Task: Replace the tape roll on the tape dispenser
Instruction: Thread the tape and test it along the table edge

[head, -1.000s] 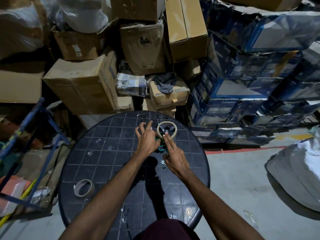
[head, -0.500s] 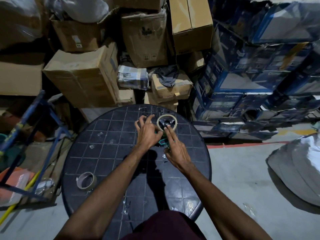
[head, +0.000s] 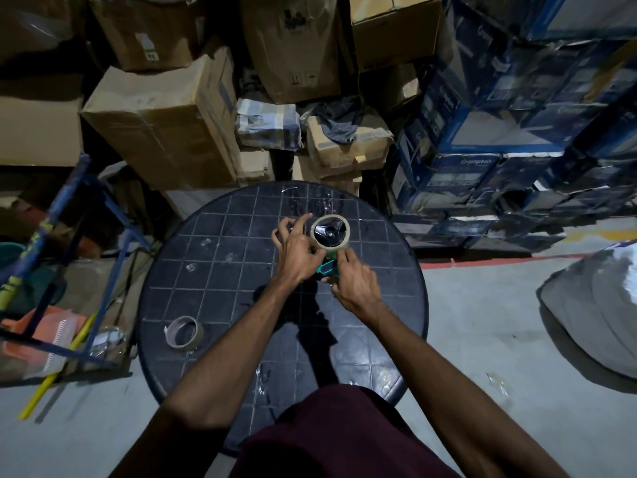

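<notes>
Stacked brown cardboard boxes (head: 165, 129) fill the back of the storage room on the left and in the middle, and a pile of blue printed cartons (head: 489, 132) stands on the right, too many to count with certainty. On the grey concrete floor (head: 482, 339) in front of them stands one round dark table with a grid pattern (head: 213, 257). One blue metal frame (head: 86, 208) leans at the left side, and one grey plastic-wrapped bundle (head: 596, 305) lies on the floor at the right.

Both forearms of the person reach forward over the table and meet near its far half. The left hand (head: 296, 251) is held with the fingers partly spread and curved; its thumb and first finger seem to pinch at the near edge of the roll, but the exact contact is hard to see. The right hand (head: 355, 281) has its fingers curled around the teal plastic tape dispenser (head: 329, 269) from the near side and grips it.

Two tape rolls are seen. One clear beige tape roll (head: 330, 232) sits on the black hub of the dispenser, just beyond the hands. One nearly used brown tape roll (head: 184, 332) lies flat on the table, well apart, at the near left.
</notes>
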A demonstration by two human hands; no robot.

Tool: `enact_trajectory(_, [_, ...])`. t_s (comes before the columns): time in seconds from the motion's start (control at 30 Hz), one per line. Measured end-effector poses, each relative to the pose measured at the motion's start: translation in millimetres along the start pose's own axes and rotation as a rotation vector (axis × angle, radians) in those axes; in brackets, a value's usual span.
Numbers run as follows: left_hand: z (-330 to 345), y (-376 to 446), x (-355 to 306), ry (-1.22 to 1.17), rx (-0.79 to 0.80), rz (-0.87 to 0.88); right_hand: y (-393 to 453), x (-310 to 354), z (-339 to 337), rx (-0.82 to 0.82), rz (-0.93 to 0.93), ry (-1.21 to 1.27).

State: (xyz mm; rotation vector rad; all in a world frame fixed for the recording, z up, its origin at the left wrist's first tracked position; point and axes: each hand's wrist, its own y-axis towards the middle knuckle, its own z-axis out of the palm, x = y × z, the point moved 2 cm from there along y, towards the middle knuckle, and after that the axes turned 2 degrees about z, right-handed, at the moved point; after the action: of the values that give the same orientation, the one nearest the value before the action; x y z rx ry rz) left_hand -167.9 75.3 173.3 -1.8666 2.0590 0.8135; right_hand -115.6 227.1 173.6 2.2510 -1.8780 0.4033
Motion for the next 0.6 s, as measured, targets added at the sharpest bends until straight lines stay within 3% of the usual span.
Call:
enact_trajectory(0.33, [0, -17, 18, -0.085, -0.020, -0.001, 2, 9, 13, 0.056, -0.083, -0.010])
enact_trajectory(0.6, [-15, -35, 14, -0.055, -0.044, 0.098, 9, 15, 6, 0.107, -0.118, -0.027])
